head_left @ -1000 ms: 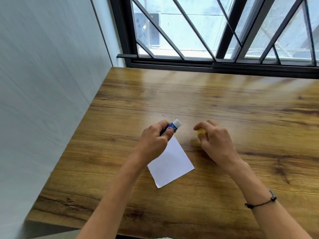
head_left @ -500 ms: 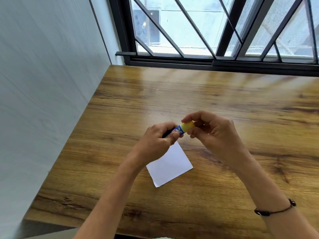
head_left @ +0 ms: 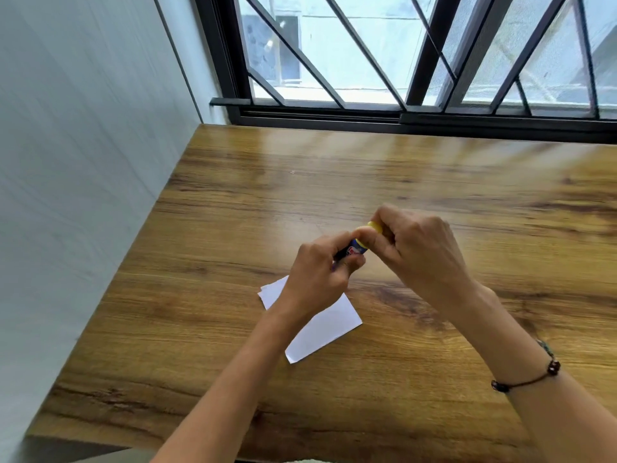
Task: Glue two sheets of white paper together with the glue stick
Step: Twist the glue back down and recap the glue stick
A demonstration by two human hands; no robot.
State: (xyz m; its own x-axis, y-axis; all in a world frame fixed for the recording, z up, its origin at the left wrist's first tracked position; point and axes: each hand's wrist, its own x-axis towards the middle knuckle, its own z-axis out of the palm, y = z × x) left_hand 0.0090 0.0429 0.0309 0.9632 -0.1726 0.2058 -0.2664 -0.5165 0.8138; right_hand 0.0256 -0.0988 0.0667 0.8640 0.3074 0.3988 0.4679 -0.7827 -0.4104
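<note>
no containers in view, only loose things on a wood desk [head_left: 434, 182]. left hand [head_left: 317, 275] is curled round the blue body of the glue stick [head_left: 358, 247], held up above the desk, tilted up toward the right. right hand [head_left: 417, 252] pinches the yellow cap [head_left: 374, 226] at the stick's upper end, fingers and thumb closed on it; whether the cap is seated fully or partly off cannot be told, fingers cover the joint. both grips clamped, one on the stick body, one on the cap. white paper [head_left: 320, 325] lies flat on the desk just below the hands, turned at an angle, a second edge showing at its upper left corner, so it looks like two sheets stacked slightly offset. left hand and forearm cover the paper's upper middle part; lower right corner and bottom tip show clear. dark beaded bracelet [head_left: 524, 379] on the right wrist. pale wall [head_left: 83, 162] runs along the desk's left edge. window [head_left: 417, 55] with black frame and diagonal bars sits at the desk's far edge, bright outside. image is a bit motion-blurred around the hands.
</note>
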